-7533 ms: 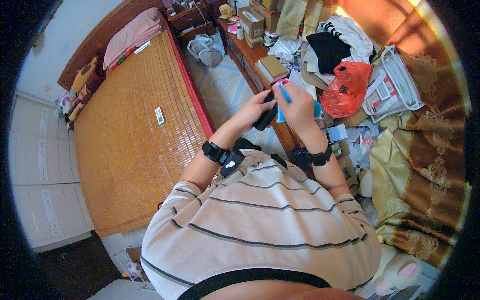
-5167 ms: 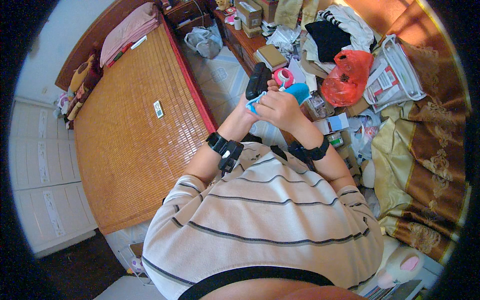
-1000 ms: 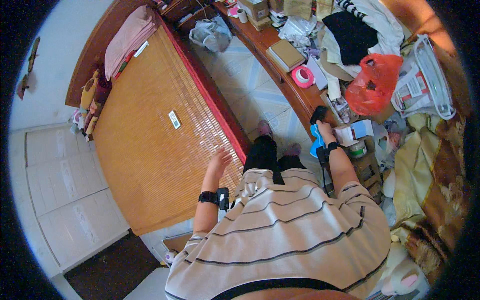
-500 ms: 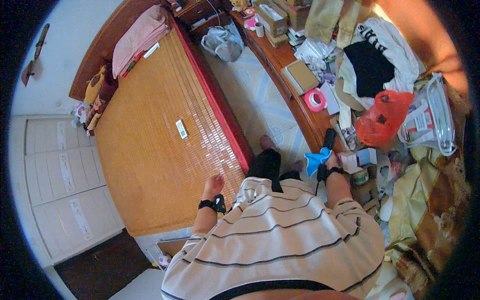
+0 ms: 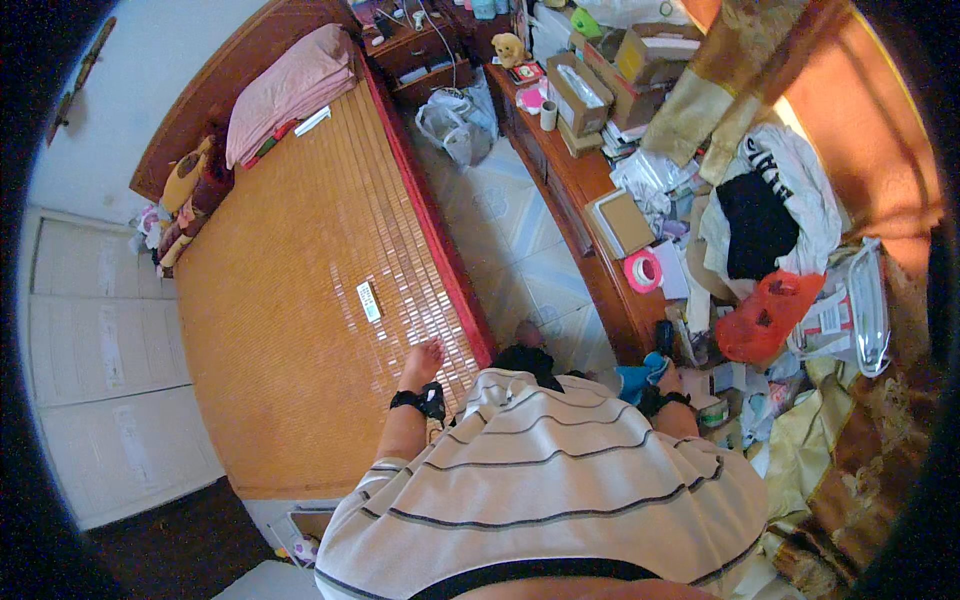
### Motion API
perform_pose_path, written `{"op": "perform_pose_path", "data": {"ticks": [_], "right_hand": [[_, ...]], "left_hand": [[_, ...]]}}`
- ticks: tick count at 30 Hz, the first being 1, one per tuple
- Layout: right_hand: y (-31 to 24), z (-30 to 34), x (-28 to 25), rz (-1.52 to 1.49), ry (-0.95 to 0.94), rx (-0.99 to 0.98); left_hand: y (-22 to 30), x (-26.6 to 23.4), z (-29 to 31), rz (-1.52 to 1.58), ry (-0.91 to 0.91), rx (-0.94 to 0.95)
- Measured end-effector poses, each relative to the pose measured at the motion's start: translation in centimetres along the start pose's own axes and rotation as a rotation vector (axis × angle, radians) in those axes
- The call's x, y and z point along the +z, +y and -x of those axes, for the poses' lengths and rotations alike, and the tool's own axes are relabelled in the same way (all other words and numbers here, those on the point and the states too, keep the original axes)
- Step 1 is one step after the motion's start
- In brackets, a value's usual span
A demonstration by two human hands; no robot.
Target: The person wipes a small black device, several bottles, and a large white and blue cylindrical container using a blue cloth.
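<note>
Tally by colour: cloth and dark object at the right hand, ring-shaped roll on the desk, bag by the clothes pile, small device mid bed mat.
Blue: 1 (blue cloth, right hand)
Black: 1 (black object)
Pink: 1 (ring-shaped roll)
Red: 1 (plastic bag)
White: 1 (small device)
Total: 5

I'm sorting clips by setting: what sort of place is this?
Most likely a bedroom: a wide bed with a slatted mat, pink bedding at its head, and a brown-and-gold curtain on the right.
</note>
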State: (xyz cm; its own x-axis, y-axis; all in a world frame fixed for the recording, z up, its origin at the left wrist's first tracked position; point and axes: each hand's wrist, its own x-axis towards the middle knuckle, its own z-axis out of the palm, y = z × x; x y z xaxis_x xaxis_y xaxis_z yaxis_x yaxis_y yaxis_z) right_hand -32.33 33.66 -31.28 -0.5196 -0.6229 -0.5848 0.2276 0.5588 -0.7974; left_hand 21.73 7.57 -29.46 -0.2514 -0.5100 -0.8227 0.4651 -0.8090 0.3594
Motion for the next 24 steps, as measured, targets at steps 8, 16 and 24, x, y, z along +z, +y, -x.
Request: {"op": "perform_pose_path", "data": {"ticks": [8,16,24], "right_hand": [[-9.2,-1.0,3.3,-0.103,-0.351,0.188],[-22.4,-8.3,14.6,-0.018,-0.396,0.311],[-39.7,-6.1,33.9,0.479,-0.881,-0.180]], "left_hand": [[0.1,-5.5,-4.1,0.016,-0.050,0.049],[4.7,3.2,2.8,-0.126,0.106,0.243],[14.1,17.7,2.7,-0.540,-0.022,0.514]]}}
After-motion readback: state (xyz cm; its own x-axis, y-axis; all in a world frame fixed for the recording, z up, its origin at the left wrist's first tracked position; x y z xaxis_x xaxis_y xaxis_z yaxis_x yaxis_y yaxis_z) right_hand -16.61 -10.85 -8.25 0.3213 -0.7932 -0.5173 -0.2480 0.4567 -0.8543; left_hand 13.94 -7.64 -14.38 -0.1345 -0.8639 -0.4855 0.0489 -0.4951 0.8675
